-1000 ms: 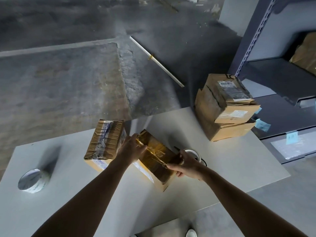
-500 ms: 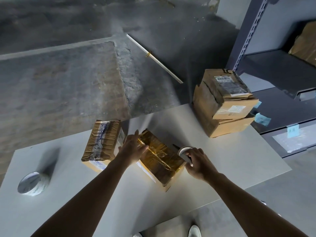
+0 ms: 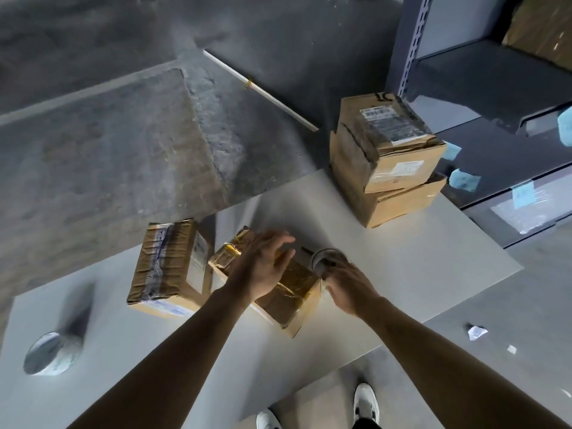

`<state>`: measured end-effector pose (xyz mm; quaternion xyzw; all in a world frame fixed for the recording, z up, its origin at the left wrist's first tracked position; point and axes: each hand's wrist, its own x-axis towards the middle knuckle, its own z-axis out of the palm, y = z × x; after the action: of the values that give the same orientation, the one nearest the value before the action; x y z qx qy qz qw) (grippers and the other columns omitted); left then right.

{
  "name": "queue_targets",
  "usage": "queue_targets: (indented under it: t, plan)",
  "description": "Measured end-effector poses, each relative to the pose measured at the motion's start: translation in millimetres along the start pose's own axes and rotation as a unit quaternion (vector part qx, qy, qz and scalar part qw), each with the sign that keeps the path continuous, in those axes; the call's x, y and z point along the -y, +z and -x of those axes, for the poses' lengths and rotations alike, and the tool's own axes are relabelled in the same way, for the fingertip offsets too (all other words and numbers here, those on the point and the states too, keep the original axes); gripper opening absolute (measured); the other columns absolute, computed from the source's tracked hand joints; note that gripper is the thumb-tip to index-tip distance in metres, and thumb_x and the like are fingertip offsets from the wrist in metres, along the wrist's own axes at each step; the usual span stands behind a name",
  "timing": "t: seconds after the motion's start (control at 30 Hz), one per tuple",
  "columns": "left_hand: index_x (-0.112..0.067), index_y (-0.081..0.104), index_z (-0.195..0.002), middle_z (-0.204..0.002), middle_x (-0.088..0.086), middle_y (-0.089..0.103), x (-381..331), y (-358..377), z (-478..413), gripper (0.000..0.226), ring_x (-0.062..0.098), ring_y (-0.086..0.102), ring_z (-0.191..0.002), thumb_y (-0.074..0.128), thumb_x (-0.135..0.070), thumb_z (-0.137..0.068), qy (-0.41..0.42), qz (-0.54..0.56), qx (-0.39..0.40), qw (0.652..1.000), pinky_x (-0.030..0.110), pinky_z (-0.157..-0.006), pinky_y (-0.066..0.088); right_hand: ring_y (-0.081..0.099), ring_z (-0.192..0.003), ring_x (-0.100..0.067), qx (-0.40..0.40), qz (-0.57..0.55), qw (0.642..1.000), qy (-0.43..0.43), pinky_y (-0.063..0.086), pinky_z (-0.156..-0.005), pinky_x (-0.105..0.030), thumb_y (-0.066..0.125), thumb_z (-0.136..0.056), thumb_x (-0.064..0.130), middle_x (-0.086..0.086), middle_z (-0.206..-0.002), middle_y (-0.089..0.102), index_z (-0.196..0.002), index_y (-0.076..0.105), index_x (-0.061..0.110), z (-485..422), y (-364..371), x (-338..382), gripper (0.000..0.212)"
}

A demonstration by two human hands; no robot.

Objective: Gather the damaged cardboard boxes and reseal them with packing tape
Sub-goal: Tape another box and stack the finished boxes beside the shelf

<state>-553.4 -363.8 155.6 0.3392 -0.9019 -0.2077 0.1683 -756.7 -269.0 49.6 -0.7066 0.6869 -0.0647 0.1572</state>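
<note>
1. the left hand (image 3: 263, 267) lies palm down on top of a small brown cardboard box wrapped in glossy brown packing tape (image 3: 291, 300), fingers straight and spread, gripping nothing.
2. the right hand (image 3: 348, 284) is just beside the box's right end, its fingers curled over a white roll of packing tape (image 3: 322, 258) that sits on the surface against that end; a short dark tail of tape sticks out from the roll toward the far edge.
3. the small box sits about mid-surface on the pale grey table (image 3: 402, 264), turned at a slant to its edges. its top is a wrinkled, shiny sheet of overlapping tape, and bare cardboard shows on the near side and corner.
4. just to its left, close to the far edge, lies a second brown cardboard box with a creased clear tape strip down its top (image 3: 164, 264) and white labels on its sides; its corners look dented.
5. at the far right corner two larger brown cardboard boxes are stacked. the upper box (image 3: 387, 159) has a dark jagged tear down one face and a shipping label under wrinkled film; the lower box (image 3: 402, 205) has a flap edge gaping.
6. near the left edge, well apart from the hands, lies a second pale roll of tape (image 3: 51, 354).
7. beyond the right edge stands grey metal shelving (image 3: 408, 41) with pale blue paper notes (image 3: 464, 180) stuck on it.
</note>
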Motion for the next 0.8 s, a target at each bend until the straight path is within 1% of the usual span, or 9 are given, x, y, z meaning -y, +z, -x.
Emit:
queue_targets:
  t: [0.13, 0.23, 0.37, 0.43, 0.5, 0.57, 0.6, 0.67, 0.8]
  plan:
    - [-0.013, 0.061, -0.124, -0.123, 0.005, 0.062, -10.3, 4.4, -10.1, 0.034, 0.015, 0.059, -0.116, 0.055, -0.03, -0.096, -0.003, 0.004, 0.027, 1.0, 0.02, -0.093, 0.051, 0.06, -0.119, -0.021, -0.046, -0.033, 0.998, -0.003, 0.052, -0.098, -0.033, 0.058, -0.097, 0.021, -0.005, -0.136, 0.061, -0.126, 0.064, 0.012, 9.3, -20.6, -3.1, 0.03]
    - [-0.013, 0.056, -0.133, -0.134, 0.004, 0.057, -20.9, 1.5, -19.2, 0.036, 0.016, 0.053, -0.125, 0.058, -0.019, -0.098, -0.023, -0.001, 0.05, 0.998, 0.016, -0.097, 0.041, 0.061, -0.114, -0.019, -0.066, -0.069, 0.995, -0.009, 0.052, -0.096, -0.032, 0.057, -0.098, 0.024, -0.007, -0.126, 0.067, -0.124, 0.064, 0.009, 12.4, -39.5, -5.1, 0.031]
    - [-0.021, 0.034, -0.151, -0.156, -0.001, 0.036, -38.1, -9.5, -34.0, 0.055, 0.017, 0.036, -0.143, 0.054, -0.021, -0.1, -0.069, -0.006, 0.092, 0.993, 0.028, -0.109, 0.037, 0.067, -0.104, -0.018, -0.12, -0.113, 0.986, -0.026, 0.051, -0.088, -0.02, 0.065, -0.094, 0.024, -0.009, -0.115, 0.071, -0.116, 0.066, 0.006, 15.0, -65.5, -3.1, 0.028]
    - [-0.025, 0.024, -0.154, -0.161, -0.004, 0.026, -42.7, -15.6, -41.2, 0.062, 0.017, 0.027, -0.147, 0.054, -0.022, -0.1, -0.082, 0.013, 0.113, 0.99, 0.031, -0.112, 0.033, 0.066, -0.107, -0.019, -0.133, -0.125, 0.982, -0.041, 0.053, -0.09, -0.024, 0.066, -0.093, 0.025, -0.009, -0.117, 0.07, -0.117, 0.065, 0.006, 13.8, -77.3, -2.3, 0.03]
    - [-0.029, 0.022, -0.155, -0.161, -0.006, 0.026, -42.5, -21.9, -46.4, 0.064, 0.016, 0.028, -0.146, 0.055, -0.025, -0.1, -0.095, 0.046, 0.122, 0.987, 0.03, -0.111, 0.034, 0.064, -0.111, -0.019, -0.143, -0.137, 0.979, -0.057, 0.055, -0.092, -0.028, 0.065, -0.094, 0.026, -0.01, -0.121, 0.068, -0.12, 0.063, 0.006, 12.8, -91.0, 1.8, 0.032]
    - [-0.031, 0.029, -0.151, -0.153, -0.007, 0.039, -39.8, -25.5, -49.1, 0.06, 0.012, 0.04, -0.139, 0.058, -0.028, -0.098, -0.108, 0.067, 0.114, 0.985, 0.023, -0.102, 0.04, 0.064, -0.11, -0.019, -0.153, -0.154, 0.973, -0.074, 0.053, -0.091, -0.024, 0.065, -0.095, 0.025, -0.011, -0.121, 0.068, -0.119, 0.063, 0.004, 11.1, -100.6, 6.4, 0.032]
    - [-0.03, 0.035, -0.148, -0.147, -0.007, 0.046, -38.4, -27.4, -49.0, 0.056, 0.009, 0.046, -0.132, 0.059, -0.029, -0.097, -0.111, 0.071, 0.101, 0.986, 0.015, -0.095, 0.041, 0.063, -0.11, -0.018, -0.152, -0.162, 0.972, -0.078, 0.052, -0.09, -0.021, 0.065, -0.095, 0.024, -0.011, -0.12, 0.067, -0.119, 0.063, 0.004, 10.5, -104.2, 9.7, 0.031]
    - [-0.026, 0.047, -0.137, -0.135, -0.006, 0.056, -35.8, -34.0, -46.4, 0.045, 0.002, 0.051, -0.116, 0.063, -0.028, -0.096, -0.113, 0.07, 0.058, 0.989, 0.005, -0.079, 0.039, 0.063, -0.109, -0.017, -0.142, -0.182, 0.97, -0.082, 0.053, -0.088, -0.021, 0.062, -0.096, 0.028, -0.01, -0.121, 0.066, -0.121, 0.061, 0.006, 7.1, -107.5, 16.8, 0.033]
    - [-0.022, 0.063, -0.112, -0.118, -0.004, 0.067, -25.2, -48.6, -39.0, 0.018, 0.008, 0.062, -0.106, 0.064, -0.027, -0.095, -0.129, 0.087, -0.003, 0.988, 0.01, -0.076, 0.048, 0.065, -0.102, -0.014, -0.102, -0.234, 0.964, -0.071, 0.059, -0.081, -0.026, 0.056, -0.097, 0.045, -0.004, -0.117, 0.066, -0.126, 0.056, 0.017, -4.2, -109.1, 29.0, 0.04]
